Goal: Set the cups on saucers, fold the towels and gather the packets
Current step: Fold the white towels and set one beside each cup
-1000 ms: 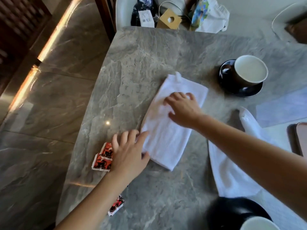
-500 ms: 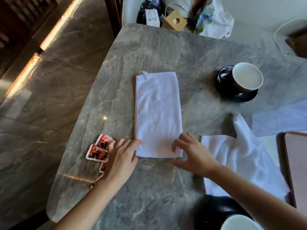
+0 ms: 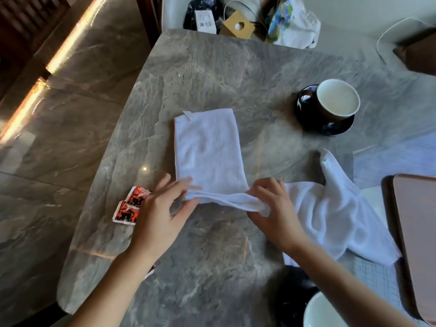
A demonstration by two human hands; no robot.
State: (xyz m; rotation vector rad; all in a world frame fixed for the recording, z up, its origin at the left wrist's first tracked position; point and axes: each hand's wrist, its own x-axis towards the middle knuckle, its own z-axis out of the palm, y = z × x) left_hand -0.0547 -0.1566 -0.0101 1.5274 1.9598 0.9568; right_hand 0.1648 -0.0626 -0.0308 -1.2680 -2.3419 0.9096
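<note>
On the marble table, the folded towel lay flat half a second before; now its near edge was lifted, so you had begun the next fold; second towel was still crumpled beside it; your left hand and right hand each pinched a near corner; packets lay ungathered by your left hand.

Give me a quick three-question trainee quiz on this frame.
1. True or false: both hands grip the near edge of the folded towel.
2. What does the far cup stand on: A) bare table, B) dark saucer, C) towel?
3. Which hand is nearest the red packets?

Key:
1. True: left hand and right hand pinch it.
2. B.
3. The left.
</note>
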